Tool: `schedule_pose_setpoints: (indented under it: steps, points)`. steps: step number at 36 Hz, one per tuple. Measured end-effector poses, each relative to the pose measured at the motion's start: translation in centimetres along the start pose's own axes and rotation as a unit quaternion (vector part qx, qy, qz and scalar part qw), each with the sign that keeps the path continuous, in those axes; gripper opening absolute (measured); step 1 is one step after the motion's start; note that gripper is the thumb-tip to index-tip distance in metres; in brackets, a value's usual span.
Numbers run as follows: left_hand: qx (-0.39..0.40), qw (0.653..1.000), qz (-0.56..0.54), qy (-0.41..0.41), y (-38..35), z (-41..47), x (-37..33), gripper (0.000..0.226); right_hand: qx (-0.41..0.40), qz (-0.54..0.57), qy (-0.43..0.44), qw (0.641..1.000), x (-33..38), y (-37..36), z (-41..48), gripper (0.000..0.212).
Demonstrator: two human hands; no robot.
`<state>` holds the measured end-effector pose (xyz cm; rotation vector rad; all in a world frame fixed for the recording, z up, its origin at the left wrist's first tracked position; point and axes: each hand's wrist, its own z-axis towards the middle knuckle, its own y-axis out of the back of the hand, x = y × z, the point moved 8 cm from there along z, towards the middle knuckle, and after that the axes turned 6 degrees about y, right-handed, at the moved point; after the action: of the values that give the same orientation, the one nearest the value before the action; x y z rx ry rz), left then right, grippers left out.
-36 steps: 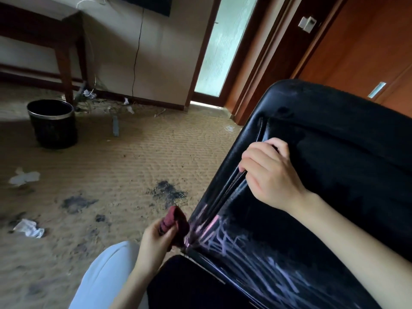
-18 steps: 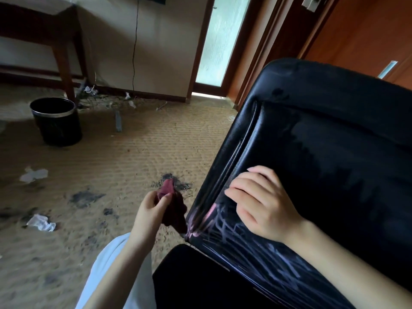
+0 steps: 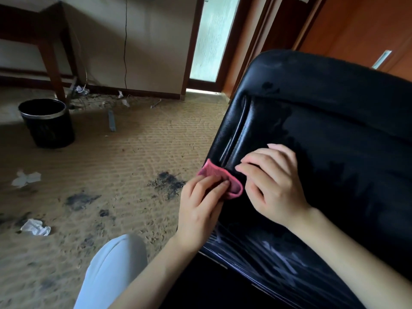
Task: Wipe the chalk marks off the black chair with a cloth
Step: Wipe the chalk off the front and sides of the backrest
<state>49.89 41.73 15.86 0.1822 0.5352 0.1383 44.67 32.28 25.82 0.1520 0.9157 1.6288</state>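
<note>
The black leather chair (image 3: 330, 121) fills the right half of the view. Pale chalk marks (image 3: 274, 262) streak its lower part, between my two forearms. My left hand (image 3: 201, 204) presses a small pink cloth (image 3: 225, 179) against the chair's left edge, fingers on top of the cloth. Just right of the cloth, my right hand (image 3: 274, 184) rests on the chair with fingers curled and nothing in it. The upper part of the chair looks dark and free of chalk.
A black waste bin (image 3: 48, 123) stands on the tan carpet at the left, below a wooden table (image 3: 44, 36). Crumpled paper scraps (image 3: 35, 227) and dark stains (image 3: 167, 184) lie on the carpet. My knee in white trousers (image 3: 111, 270) is at the bottom.
My left hand has lifted the cloth from beside the chair onto its left edge. My right hand has slid down the chair toward the cloth.
</note>
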Motion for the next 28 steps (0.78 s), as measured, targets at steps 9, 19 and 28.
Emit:
schedule_pose_setpoints:
  steps: [9, 19, 28]
  points:
    - [0.057, 0.997, 0.047, 0.015, 0.5, -6.5, 2.6, 0.024, 0.001, 0.018, -0.003, 1.0, 0.8, -0.9, -0.6, 0.024]
    - [0.063, 0.996, 0.025, 0.054, 3.5, -4.0, 1.1, 0.02, -0.002, 0.012, -0.003, 1.0, 0.7, -0.2, -1.2, 0.023]
    - [0.044, 0.991, 0.128, -0.001, 0.9, 0.5, -0.2, 0.023, 0.003, 0.013, -0.008, 1.0, 0.5, -0.1, -1.6, 0.023]
